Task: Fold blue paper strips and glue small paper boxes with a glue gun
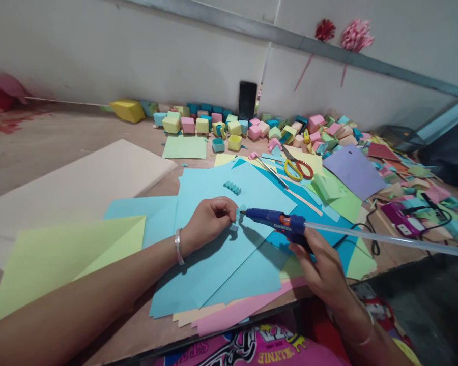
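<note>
My right hand (320, 259) grips a blue hot glue gun (267, 217) by its handle, and a long clear glue stick (381, 236) sticks out of its back. The nozzle points left, close to the fingertips of my left hand (210, 219). Those fingers are pinched on a small light-blue paper piece (237, 215), partly hidden by them. Beneath both hands lie light-blue paper sheets (213, 269). Just beyond my left hand, several small folded teal paper strips (232, 188) rest in a row on the top sheet.
Small folded paper boxes (202, 125) line the wall, with a phone (247, 100) upright among them. Scissors (297, 168) and tweezers (272, 172) lie beyond the glue gun. At right are a purple power socket box (402, 218), cables and paper scraps. Pale sheets (80, 183) lie left.
</note>
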{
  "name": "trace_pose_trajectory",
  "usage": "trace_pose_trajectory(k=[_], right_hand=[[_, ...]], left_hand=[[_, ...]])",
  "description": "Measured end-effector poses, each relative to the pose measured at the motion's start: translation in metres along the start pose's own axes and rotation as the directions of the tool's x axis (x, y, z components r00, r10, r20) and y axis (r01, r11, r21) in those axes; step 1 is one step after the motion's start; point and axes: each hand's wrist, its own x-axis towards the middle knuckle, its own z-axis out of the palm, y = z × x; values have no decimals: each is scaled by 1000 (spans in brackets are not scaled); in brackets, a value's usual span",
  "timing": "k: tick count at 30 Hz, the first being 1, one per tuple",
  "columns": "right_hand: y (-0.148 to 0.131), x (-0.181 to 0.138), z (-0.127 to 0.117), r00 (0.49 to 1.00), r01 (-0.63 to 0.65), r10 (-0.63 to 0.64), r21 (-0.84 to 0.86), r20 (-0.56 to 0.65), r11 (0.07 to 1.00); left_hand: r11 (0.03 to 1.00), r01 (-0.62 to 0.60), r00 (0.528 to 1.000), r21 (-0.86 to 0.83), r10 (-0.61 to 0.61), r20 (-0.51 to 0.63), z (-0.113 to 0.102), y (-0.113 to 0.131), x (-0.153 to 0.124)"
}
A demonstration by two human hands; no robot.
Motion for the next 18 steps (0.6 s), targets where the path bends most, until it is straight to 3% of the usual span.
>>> trace_pose_trajectory(k=[11, 18], right_hand=[[-1, -3, -2, 1000, -1, 1, -25, -6, 1000], [-6, -4, -6, 996, 48, -53, -83, -66, 995]], left_hand=[[1000, -21, 1000, 11, 21, 6, -1, 0, 0], [995, 96, 994, -29, -98, -57, 2, 2, -1]])
